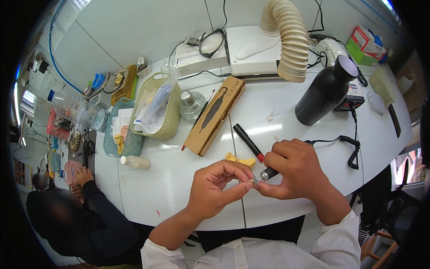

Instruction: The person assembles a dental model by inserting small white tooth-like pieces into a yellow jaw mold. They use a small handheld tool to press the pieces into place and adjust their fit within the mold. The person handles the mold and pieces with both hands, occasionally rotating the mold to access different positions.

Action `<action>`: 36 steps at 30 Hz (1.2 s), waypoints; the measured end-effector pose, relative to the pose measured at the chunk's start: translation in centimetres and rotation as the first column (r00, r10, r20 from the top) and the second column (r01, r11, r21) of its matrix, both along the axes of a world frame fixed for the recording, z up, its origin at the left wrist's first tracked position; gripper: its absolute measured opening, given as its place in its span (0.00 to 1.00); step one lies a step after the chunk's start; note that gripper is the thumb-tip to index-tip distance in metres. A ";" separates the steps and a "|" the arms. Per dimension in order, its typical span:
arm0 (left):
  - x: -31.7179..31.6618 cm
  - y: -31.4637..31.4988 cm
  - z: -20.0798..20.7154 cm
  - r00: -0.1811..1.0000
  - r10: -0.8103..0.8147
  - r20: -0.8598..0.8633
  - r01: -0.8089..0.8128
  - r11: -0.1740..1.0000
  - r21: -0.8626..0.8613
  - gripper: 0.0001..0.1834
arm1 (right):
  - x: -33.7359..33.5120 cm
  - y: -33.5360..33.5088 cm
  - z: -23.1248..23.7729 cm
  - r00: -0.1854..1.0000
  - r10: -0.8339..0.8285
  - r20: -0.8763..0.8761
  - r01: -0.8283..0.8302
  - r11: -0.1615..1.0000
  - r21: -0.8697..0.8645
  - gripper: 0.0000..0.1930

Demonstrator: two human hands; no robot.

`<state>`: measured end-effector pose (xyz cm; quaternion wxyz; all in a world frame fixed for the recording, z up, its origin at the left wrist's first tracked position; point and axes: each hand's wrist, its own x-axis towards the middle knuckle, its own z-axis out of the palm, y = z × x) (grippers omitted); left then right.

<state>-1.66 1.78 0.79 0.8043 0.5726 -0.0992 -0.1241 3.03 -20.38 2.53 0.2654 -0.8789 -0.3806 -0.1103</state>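
Note:
My left hand [209,184] pinches a small pale piece between thumb and fingertips; fingers partly hide it, so its kind cannot be made out. My right hand [296,168] is closed round a black rotary handpiece [269,173], its metal nose pointing left. At its tip a small grey disc [255,181] meets or nearly meets the held piece. Both hands come together above the white table [188,170], thumbs close to each other. Just beyond them lies a yellow dental cast [244,161], partly covered by the fingers. A black marker with a red end [249,142] lies behind it.
Farther back are a cardboard box [215,115], a glass burner [191,105], a green basket [172,119] and a small bottle [135,162]. A black flask [320,96] and coiled cord [351,152] are right; a suction hose [293,49] hangs behind. A co-worker [96,215] sits left.

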 end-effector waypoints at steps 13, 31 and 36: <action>-0.1 -0.3 0.5 0.999 0.034 -0.017 -0.034 0.999 -0.003 0.08 | 0.0 0.0 -0.1 1.000 -0.010 0.012 0.010 1.000 0.026 0.22; 0.1 0.1 -0.1 1.000 0.017 0.025 -0.017 1.000 0.003 0.07 | 0.1 -0.1 0.8 0.998 -0.036 -0.053 0.036 0.999 -0.005 0.21; 0.7 0.0 -0.3 0.995 0.095 0.012 -0.096 0.993 0.065 0.08 | 1.0 -1.1 0.3 0.926 -0.287 -0.247 0.257 0.955 -0.146 0.14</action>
